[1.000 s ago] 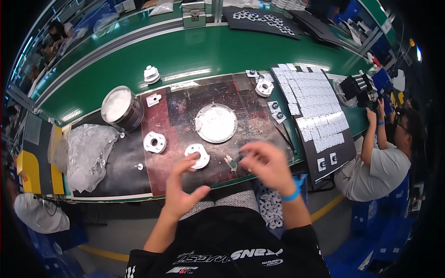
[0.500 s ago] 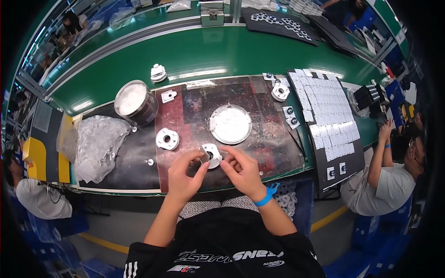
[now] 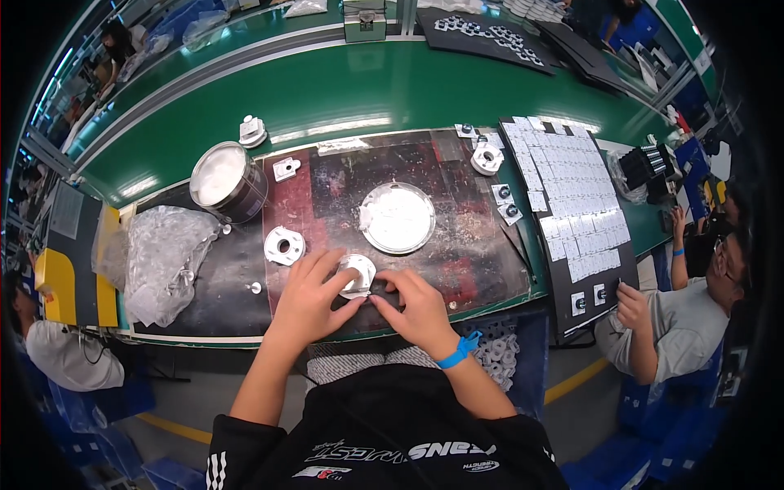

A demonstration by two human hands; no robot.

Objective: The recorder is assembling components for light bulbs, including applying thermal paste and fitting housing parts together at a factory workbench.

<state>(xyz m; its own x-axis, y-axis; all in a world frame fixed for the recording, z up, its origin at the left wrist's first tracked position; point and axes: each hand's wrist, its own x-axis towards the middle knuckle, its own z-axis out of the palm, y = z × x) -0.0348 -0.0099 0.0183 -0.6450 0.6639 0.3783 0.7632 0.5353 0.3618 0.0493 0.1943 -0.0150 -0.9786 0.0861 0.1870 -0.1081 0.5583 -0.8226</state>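
Observation:
A round white ring-shaped part (image 3: pixel 357 272) lies on the dark work mat in front of me, with a flat greyish piece apparently over its top. My left hand (image 3: pixel 309 300) grips it from the left, its fingers reaching over the far side and its thumb at the near edge. At the near right edge my right hand (image 3: pixel 415 309) has its fingers curled in, thumb and fingertips against the part. What lies between the two thumbs is too small to make out. A similar white ring part (image 3: pixel 284 246) sits left of my hands, and beyond them lies a round dish of white paste (image 3: pixel 398 218).
A can of white paste (image 3: pixel 220 175) and a clear plastic bag (image 3: pixel 167 261) stand left. To the right are tweezers (image 3: pixel 518 251) and a black board (image 3: pixel 603 253) bearing white cards. A co-worker's hand (image 3: pixel 632 307) is at the board's near edge. A small white pin (image 3: pixel 255 287) lies left.
The greyish flat piece, earlier upright in my left fingers, now appears laid on the ring part. My hands have closed in around its near edge. A co-worker's hand has come to the board.

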